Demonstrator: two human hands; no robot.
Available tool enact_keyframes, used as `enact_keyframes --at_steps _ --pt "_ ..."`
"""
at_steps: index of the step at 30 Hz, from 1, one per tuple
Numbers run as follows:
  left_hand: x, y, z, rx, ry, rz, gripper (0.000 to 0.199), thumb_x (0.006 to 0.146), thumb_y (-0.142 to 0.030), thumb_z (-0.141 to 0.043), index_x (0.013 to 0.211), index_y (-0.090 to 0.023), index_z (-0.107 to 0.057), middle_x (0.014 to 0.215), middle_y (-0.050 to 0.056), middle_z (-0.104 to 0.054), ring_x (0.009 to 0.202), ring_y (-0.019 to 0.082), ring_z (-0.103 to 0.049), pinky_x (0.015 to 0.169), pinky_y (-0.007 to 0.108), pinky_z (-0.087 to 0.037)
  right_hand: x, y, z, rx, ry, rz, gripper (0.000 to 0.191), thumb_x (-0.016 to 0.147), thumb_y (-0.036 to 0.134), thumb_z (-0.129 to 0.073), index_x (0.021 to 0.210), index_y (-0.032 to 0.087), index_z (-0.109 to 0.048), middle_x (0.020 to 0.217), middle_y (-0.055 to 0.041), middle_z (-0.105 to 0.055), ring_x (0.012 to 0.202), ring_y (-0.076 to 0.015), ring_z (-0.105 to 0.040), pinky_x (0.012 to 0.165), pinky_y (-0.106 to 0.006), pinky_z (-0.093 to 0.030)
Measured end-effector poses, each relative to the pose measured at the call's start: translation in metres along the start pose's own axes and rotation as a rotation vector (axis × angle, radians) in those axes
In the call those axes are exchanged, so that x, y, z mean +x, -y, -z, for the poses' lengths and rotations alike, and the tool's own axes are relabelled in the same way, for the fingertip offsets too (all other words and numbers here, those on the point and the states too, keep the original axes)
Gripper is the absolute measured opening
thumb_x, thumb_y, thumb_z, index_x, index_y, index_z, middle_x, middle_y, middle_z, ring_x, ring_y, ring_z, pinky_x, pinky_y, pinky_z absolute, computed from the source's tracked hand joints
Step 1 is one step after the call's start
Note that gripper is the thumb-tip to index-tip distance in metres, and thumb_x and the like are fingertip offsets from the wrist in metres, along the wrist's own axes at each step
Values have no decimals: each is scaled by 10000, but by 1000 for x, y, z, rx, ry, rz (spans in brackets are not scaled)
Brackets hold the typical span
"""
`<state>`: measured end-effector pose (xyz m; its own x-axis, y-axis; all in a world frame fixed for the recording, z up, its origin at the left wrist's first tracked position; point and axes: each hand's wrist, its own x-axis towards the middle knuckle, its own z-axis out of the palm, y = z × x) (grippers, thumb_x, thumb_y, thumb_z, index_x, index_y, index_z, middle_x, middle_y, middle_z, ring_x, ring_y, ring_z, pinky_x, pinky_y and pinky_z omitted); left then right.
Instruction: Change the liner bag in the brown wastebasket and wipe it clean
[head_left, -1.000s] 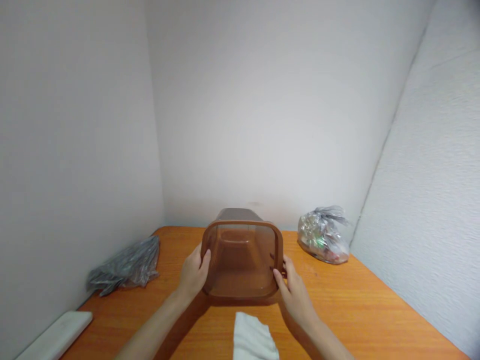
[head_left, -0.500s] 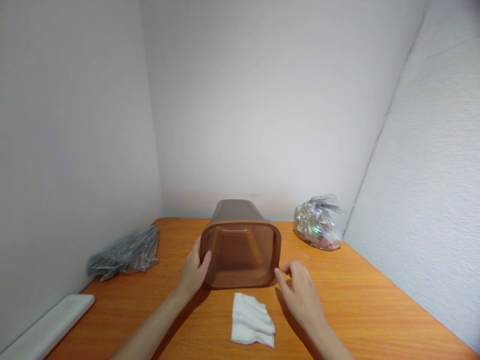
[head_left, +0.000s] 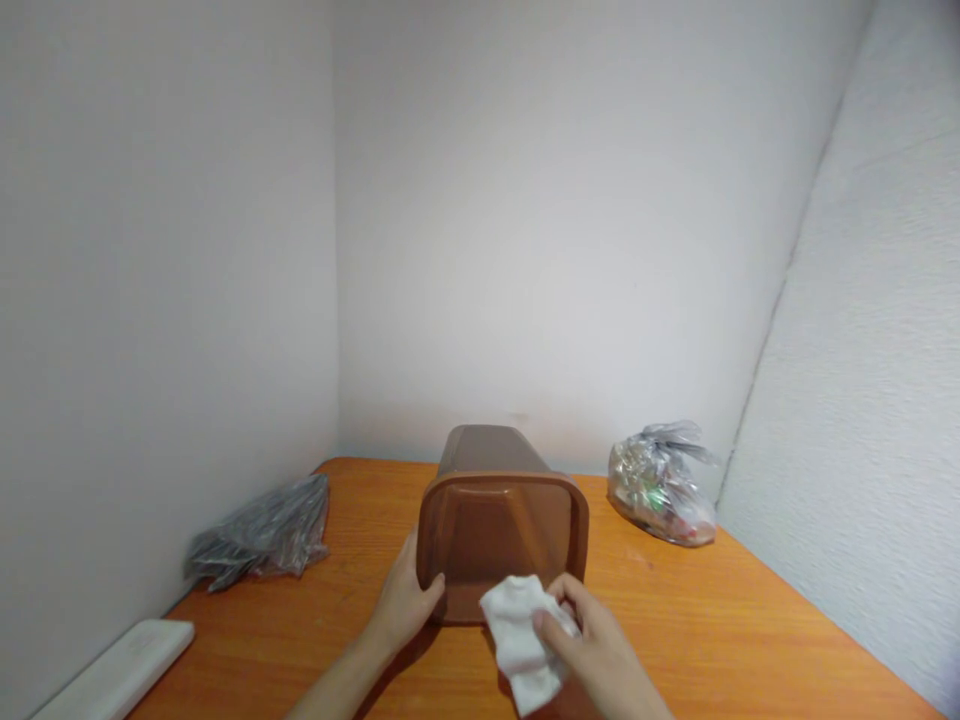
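A brown plastic bin (head_left: 487,530) lies on its side on the wooden table, its open mouth facing me. My left hand (head_left: 411,597) grips the left side of its rim, thumb over the edge. My right hand (head_left: 581,625) pinches a crumpled white cloth (head_left: 521,640) between thumb and fingers, lifted in front of the lower right of the bin's mouth. The cloth covers part of the bin's lower rim.
A crumpled grey plastic bag (head_left: 262,535) lies at the table's left edge. Below it is a long white flat object (head_left: 124,665). At the back right sits a tied clear bag (head_left: 660,485) of mixed contents. Walls (head_left: 525,250) enclose the table.
My right hand has moved from the bin's right rim to the white cloth and picked it up off the table. The left hand keeps its hold on the bin. The view has shifted slightly.
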<state>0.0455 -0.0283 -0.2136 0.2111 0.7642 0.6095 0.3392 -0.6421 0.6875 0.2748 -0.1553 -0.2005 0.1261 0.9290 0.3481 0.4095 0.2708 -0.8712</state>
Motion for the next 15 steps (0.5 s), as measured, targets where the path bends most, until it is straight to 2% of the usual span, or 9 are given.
enact_keyframes --at_steps 3,5,8,12,15 --pt "0 -3 0 -42 9 3 540 725 -70 -522 1253 -167 -582 1211 111 -676 1141 274 -630 1023 447 -481 15 27 -3 -133 -143 170 89 875 275 -483 825 235 -422 745 21 -541 682 -157 -543 645 -261 -413" --pt "0 -4 0 -65 20 3 496 724 -70 -514 1201 -164 -613 1212 107 -678 1151 271 -625 1030 435 -476 18 40 -11 -296 -95 278 55 851 199 -510 886 223 -475 850 -13 -594 785 -186 -573 738 -301 -439" --pt "-1 -4 0 -89 37 5 470 708 -55 -501 1143 -163 -643 1201 96 -690 1137 266 -634 1022 427 -483 18 46 -27 -513 63 369 190 814 169 -592 1000 200 -566 1009 -75 -640 955 -253 -588 870 -391 -454" --pt "-3 -1 -1 -116 37 24 539 676 -22 -475 1170 -168 -635 1231 94 -683 1161 260 -623 1053 426 -457 26 28 -47 -672 120 381 201 876 147 -541 1038 192 -652 1050 -92 -689 987 -268 -630 889 -418 -498" --pt "-4 3 -1 -107 42 44 562 738 -68 -491 1285 -157 -580 1294 121 -649 1219 268 -591 1093 440 -422 39 -2 -64 -782 189 421 343 902 221 -565 1236 204 -639 1273 -118 -668 1139 -325 -626 950 -465 -509"
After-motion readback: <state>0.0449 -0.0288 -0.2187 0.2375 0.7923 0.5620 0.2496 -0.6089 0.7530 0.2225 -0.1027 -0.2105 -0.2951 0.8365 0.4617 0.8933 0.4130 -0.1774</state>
